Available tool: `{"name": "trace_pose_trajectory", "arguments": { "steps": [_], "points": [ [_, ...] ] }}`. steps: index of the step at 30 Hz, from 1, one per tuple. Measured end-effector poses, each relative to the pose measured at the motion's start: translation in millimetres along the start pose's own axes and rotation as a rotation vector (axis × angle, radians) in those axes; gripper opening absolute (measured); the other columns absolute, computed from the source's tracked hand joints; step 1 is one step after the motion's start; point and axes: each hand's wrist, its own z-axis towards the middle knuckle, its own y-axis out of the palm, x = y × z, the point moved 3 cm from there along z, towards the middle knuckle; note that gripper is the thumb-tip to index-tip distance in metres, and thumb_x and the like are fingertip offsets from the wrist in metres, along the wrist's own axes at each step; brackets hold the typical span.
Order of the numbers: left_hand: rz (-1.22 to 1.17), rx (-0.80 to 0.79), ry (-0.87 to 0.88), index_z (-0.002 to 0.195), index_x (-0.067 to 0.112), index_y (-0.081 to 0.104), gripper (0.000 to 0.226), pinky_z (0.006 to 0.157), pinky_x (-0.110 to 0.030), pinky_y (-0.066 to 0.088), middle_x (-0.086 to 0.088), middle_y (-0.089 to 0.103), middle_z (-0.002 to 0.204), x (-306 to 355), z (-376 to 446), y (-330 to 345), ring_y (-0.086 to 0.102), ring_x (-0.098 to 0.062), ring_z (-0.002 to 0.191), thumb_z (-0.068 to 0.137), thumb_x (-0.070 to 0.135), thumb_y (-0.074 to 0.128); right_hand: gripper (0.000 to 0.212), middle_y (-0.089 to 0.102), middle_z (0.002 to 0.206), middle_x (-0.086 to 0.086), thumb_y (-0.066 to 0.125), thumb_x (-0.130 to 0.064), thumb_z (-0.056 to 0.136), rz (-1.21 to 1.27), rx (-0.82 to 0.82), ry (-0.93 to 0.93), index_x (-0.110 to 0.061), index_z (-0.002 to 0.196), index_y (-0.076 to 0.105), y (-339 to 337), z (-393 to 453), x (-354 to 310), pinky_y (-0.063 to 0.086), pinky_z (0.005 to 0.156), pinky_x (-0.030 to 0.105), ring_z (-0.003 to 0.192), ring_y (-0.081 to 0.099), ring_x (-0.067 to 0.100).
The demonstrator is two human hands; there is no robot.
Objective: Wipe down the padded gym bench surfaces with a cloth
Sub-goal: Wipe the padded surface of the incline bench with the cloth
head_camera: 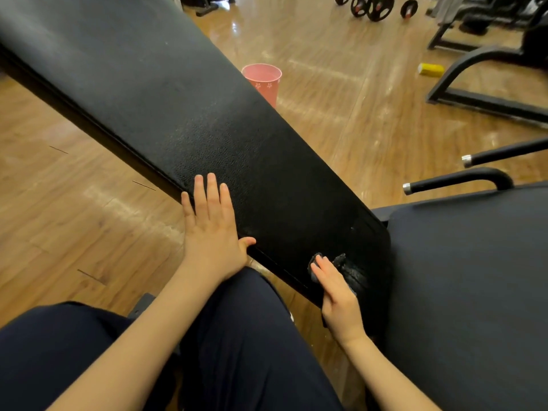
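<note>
A long black padded backrest (pixel 184 114) of the gym bench runs from the upper left down to the lower right. The dark seat pad (pixel 474 277) lies at the right. My left hand (pixel 212 229) rests flat on the backrest's near edge, fingers straight. My right hand (pixel 338 295) presses a dark cloth (pixel 341 261) against the backrest's lower end with straight fingers. Most of the cloth is hidden under that hand; its edges show around the fingertips.
A pink bucket (pixel 264 81) stands on the wooden floor behind the backrest. Two black handles with silver ends (pixel 456 180) stick out at the right. A yellow object (pixel 430 69), weight plates (pixel 373 7) and machine frames (pixel 474 69) sit farther back. My dark-trousered legs fill the bottom.
</note>
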Motion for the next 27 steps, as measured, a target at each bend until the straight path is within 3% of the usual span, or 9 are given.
{"name": "trace_pose_trajectory", "arguments": {
  "steps": [4,10,14,21,27],
  "points": [
    [-0.012,0.008,0.005,0.147,-0.001,-0.017,0.112,0.105,-0.051,-0.022,-0.023,-0.024,0.153,-1,0,0,-0.026,-0.040,0.139,0.085,0.064,0.050,0.055,0.044,0.134,-0.004,0.046,0.012,0.076,-0.016,0.011,0.171,-0.004,0.128,0.051,-13,-21,20,0.020,0.109,0.011,0.127,0.044,0.020],
    [-0.004,0.023,0.015,0.147,-0.002,-0.013,0.110,0.110,-0.053,-0.017,-0.023,-0.021,0.154,-1,-2,-1,-0.024,-0.041,0.140,0.085,0.063,0.050,0.048,0.047,0.135,0.002,0.040,0.005,0.083,0.077,-0.022,-0.040,-0.003,0.128,0.054,13,34,-61,0.019,0.112,0.018,0.132,0.033,0.010],
    [0.033,0.005,0.005,0.147,0.000,-0.015,0.107,0.113,-0.052,-0.011,-0.022,-0.021,0.154,0,-1,-4,-0.023,-0.039,0.141,0.087,0.065,0.045,0.047,0.046,0.135,0.003,0.034,-0.006,0.085,0.035,-0.049,-0.066,-0.004,0.129,0.051,8,16,-40,0.021,0.112,0.018,0.131,0.036,0.013],
    [-0.008,0.044,0.019,0.149,-0.001,-0.010,0.107,0.113,-0.052,-0.011,-0.023,-0.018,0.155,0,-3,-2,-0.021,-0.039,0.142,0.085,0.063,0.049,0.052,0.047,0.134,-0.002,0.044,0.009,0.079,0.041,-0.009,0.109,-0.006,0.129,0.051,-6,-12,-3,0.022,0.111,0.017,0.130,0.039,0.013],
    [0.004,0.036,-0.019,0.148,-0.001,-0.011,0.105,0.114,-0.050,-0.011,-0.024,-0.017,0.155,3,-3,-5,-0.019,-0.039,0.142,0.087,0.066,0.042,0.059,0.045,0.137,0.002,0.043,0.015,0.075,0.038,0.013,0.068,-0.003,0.130,0.049,10,-16,-21,0.017,0.113,0.021,0.133,0.031,0.010]
  ]
}}
